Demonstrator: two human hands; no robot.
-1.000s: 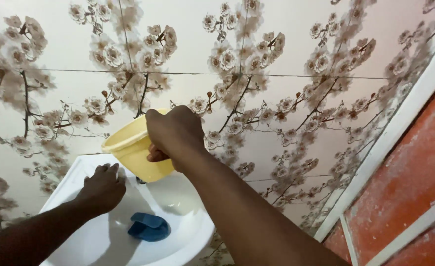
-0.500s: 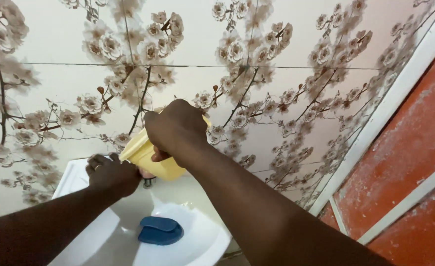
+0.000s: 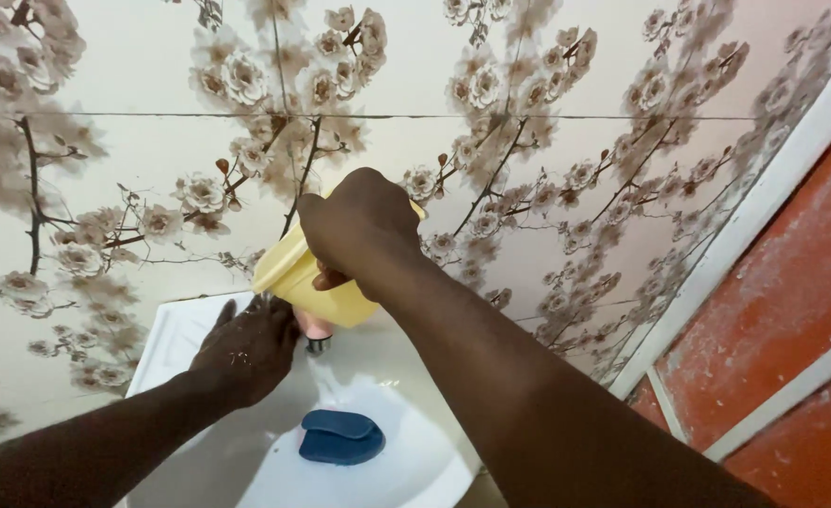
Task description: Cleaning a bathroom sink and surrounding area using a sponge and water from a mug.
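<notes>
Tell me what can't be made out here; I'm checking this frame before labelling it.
Head view:
- Inside of the yellow cup: turned away, partly hidden by the right hand.
- Tap: mostly hidden behind cup and left hand.
- White sink: cut off by the bottom edge.
- Blue object: kind unclear.

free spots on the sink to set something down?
Bare: white sink basin right of the blue brush, and the ledge corner left of the left hand. Crowded: the back by the tap, where the right hand tips the yellow cup.
</notes>
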